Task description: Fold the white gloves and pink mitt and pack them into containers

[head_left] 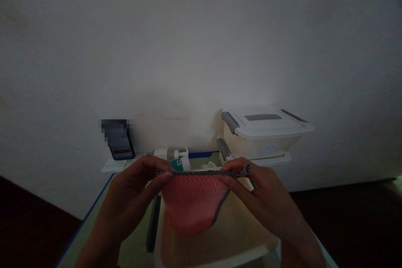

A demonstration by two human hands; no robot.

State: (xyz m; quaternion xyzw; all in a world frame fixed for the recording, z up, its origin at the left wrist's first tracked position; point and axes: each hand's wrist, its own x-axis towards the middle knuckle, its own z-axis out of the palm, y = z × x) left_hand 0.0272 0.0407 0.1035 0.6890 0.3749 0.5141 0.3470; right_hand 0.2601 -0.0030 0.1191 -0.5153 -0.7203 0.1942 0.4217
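Between my two hands a red, textured cloth piece [194, 205] hangs down, with a dark and light braided edging drawn straight along its top and a grey strip on its lower right side. My left hand [125, 201] pinches the left end of that edging between thumb and fingers. At the opposite end my right hand [264, 192] grips the edging in the same way, and a bit of braid sticks up by its fingers. Directly beneath the cloth stands an open pale plastic bin [232, 228]. The cloth's back side is hidden.
A lidded white storage box [264, 123] with grey clips stands by the wall at the back right. A phone [122, 146] leans upright at the back left. A white bottle with a teal label [180, 164] lies behind the cloth. The table [135, 234] is greenish with blue edges.
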